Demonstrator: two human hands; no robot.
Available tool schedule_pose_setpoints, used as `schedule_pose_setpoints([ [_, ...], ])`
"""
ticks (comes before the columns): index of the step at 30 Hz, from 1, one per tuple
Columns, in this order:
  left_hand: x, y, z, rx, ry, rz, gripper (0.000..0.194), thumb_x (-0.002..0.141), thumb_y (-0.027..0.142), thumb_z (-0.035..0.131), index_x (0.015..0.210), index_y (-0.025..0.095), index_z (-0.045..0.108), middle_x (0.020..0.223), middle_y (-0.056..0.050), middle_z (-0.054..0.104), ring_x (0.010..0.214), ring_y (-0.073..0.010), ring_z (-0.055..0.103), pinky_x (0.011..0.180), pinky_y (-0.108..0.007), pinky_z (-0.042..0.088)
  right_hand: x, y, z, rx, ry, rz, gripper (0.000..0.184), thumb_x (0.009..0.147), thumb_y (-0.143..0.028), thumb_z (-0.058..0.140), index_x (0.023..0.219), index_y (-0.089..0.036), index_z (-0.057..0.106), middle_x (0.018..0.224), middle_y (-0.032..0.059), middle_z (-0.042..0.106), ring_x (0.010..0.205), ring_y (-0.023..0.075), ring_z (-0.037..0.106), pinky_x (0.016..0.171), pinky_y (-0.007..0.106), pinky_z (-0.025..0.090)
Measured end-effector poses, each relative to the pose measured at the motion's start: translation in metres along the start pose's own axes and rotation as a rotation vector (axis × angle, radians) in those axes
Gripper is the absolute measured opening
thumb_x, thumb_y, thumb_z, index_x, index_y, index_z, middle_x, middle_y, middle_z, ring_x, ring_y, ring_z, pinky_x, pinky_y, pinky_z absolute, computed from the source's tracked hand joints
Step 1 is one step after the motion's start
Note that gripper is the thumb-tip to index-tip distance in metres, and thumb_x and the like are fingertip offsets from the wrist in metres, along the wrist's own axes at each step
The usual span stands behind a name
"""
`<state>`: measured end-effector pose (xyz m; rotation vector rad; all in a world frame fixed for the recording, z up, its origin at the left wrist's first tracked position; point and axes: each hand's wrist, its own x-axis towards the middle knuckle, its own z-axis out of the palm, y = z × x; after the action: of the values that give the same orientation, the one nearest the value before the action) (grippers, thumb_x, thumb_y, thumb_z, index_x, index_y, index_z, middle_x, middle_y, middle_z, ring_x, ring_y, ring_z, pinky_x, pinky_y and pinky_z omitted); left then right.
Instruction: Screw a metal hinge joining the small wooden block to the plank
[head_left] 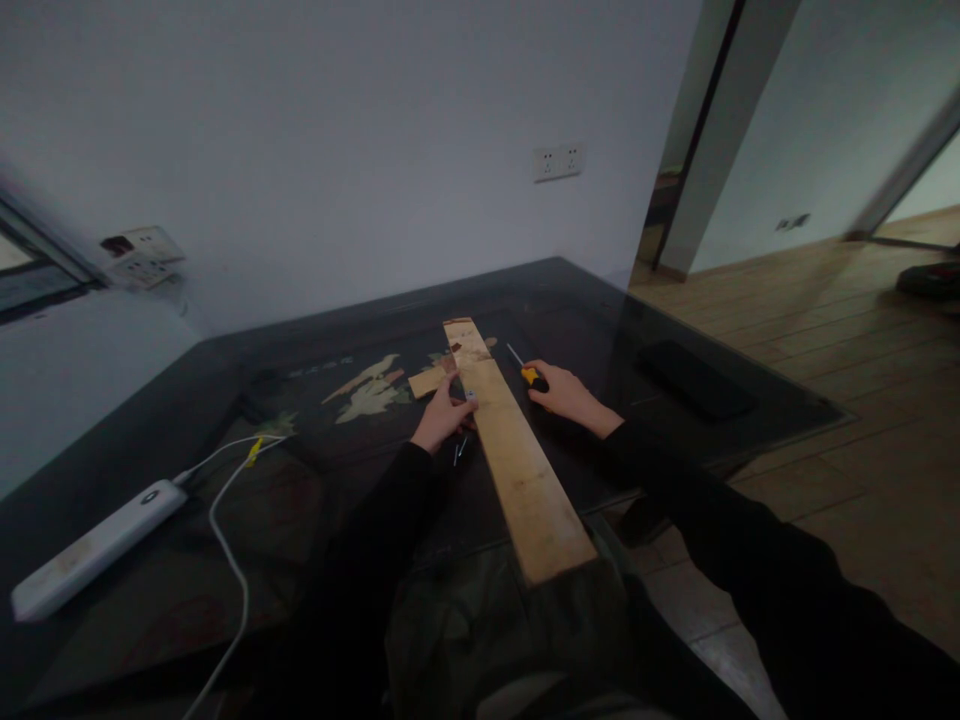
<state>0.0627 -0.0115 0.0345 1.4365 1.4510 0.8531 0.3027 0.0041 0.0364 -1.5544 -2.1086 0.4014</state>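
Observation:
A long wooden board (517, 470) reaches from the table toward my lap. My left hand (441, 416) is closed at the board's left edge, holding a small shiny metal piece (471, 397) against it; the piece's exact kind is too small to tell. In my right hand (568, 396) is a screwdriver (533, 378) with a yellow and black handle, its shaft pointing up and left, apart from the board. A shorter wooden piece (427, 382) lies left of the board, just beyond my left hand. A few screws (460, 452) rest on the table below that hand.
The dark glossy table (360, 330) stands against the wall and has a bird-and-flower picture on its top. At left lies a white power strip (101, 548) with a white cable (232, 560). A flat black object (694, 380) lies on the right side.

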Motion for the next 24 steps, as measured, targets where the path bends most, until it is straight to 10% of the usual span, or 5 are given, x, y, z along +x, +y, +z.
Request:
schedule_pose_setpoints([
  [24, -0.0052, 0.0059, 0.0047, -0.025, 0.074, -0.044, 0.031, 0.09, 0.023, 0.058, 0.119, 0.019, 0.048, 0.095, -0.006, 0.065, 0.05, -0.0091, 0.061, 0.053, -0.024, 0.054, -0.0074, -0.0059, 0.0008, -0.155, -0.025, 0.051, 0.05, 0.085, -0.028, 0.053, 0.134, -0.016, 0.05, 0.12, 0.0175, 0.06, 0.102, 0.0299, 0.062, 0.086, 0.039, 0.046],
])
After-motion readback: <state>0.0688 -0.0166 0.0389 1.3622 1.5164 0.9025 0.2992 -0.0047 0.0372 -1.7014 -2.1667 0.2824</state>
